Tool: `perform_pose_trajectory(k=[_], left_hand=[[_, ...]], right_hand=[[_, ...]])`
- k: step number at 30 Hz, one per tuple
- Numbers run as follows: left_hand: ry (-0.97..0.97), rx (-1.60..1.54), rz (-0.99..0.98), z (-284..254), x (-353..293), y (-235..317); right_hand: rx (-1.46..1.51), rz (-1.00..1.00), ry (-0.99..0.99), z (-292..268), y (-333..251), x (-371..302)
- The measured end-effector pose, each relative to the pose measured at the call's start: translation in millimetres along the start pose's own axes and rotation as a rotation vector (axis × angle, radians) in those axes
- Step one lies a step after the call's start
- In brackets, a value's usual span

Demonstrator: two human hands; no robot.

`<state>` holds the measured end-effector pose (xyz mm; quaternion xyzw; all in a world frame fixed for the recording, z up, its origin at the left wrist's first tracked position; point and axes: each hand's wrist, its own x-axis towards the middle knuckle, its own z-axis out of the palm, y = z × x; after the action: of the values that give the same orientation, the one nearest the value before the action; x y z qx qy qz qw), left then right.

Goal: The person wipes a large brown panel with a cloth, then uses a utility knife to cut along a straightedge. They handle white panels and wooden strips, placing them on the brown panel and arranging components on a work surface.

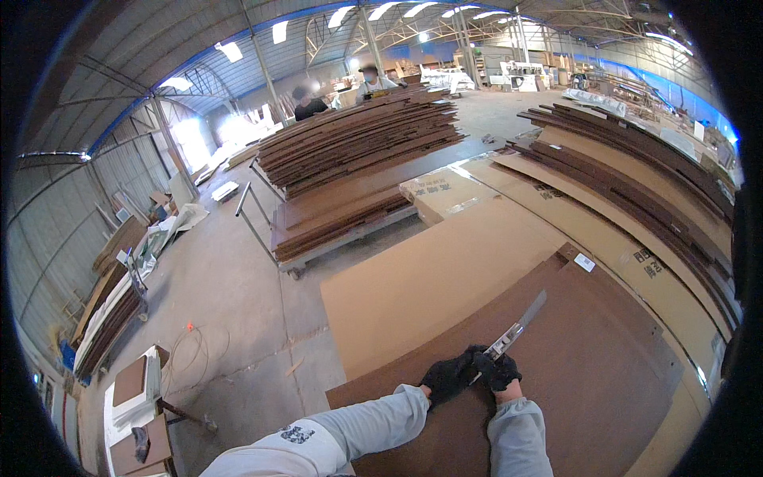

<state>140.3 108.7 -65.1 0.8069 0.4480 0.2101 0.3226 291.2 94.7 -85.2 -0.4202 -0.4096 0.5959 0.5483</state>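
A knife (502, 340) with a silver handle and a long flat blade sits between my hands, its tip slanting up and away to the right. My right hand (499, 372), in a black glove, is closed around the handle. Against it, my left hand (450, 377), gloved in black too, is closed at the handle's near part; the fingers partly hide each other. Below both hands lies a wide dark brown board (588, 366) with a small white label (584, 262) near its far corner. The blade appears held above this board. A tan cardboard sheet (421, 270) extends beyond it.
Long cardboard cartons (556, 203) run along the right, beside stacked brown boards (636, 179). Ahead, more boards (358, 139) are piled on a cart with a metal handle (258, 219). Two people stand behind that pile. A small table with panels (135, 389) stands at lower left.
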Motion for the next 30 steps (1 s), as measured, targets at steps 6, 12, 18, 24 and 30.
perform_pose_trajectory(k=[6,12,18,24,30], left_hand=[[0.030,0.098,0.008,7.0,1.0,-13.1],[0.034,-0.018,0.014,-3.5,-1.2,3.9],[0.039,-0.019,0.004,1.3,-1.2,-2.4],[0.115,0.107,0.118,17.4,3.6,-28.3],[0.153,0.089,0.183,26.8,5.4,-44.6]], right_hand=[[0.066,-0.007,-0.070,8.5,-17.4,-4.0],[0.209,-0.082,-0.004,8.4,-4.4,5.0],[0.188,-0.030,0.027,-2.2,3.1,11.2],[-0.122,-0.178,0.037,-32.1,48.8,17.3],[0.011,-0.058,-0.010,-22.3,31.8,19.1]])
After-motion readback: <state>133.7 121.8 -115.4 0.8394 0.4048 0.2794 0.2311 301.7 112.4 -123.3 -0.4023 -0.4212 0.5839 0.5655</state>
